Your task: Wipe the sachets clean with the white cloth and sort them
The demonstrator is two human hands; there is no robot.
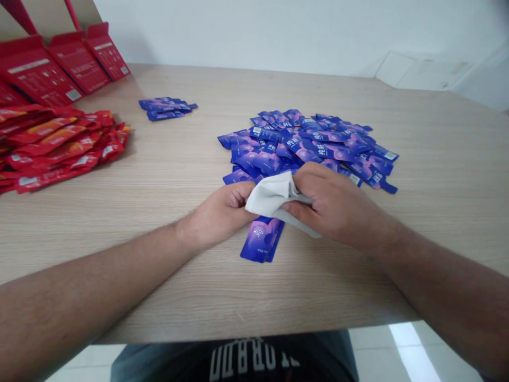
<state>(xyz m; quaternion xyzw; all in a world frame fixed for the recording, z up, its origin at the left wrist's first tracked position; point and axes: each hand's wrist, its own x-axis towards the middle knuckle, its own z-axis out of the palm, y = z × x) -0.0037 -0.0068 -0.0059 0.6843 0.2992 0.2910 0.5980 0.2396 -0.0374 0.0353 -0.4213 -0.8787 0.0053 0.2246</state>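
Observation:
My left hand (225,211) and my right hand (333,204) both grip a crumpled white cloth (270,196) between them. Below the cloth, a purple-blue sachet (260,240) lies on the table, its upper end hidden by the cloth and my hands, with a second sachet edge showing beneath it. Just beyond my hands spreads a loose pile of similar purple-blue sachets (306,146), whose near edge touches my right hand.
A small stack of purple-blue sachets (165,109) lies on the light wood-grain table (167,164) at the back. Red sachets (59,143) are heaped at the left, with red cartons (40,69) standing behind them. A white wall (278,32) rises beyond the table.

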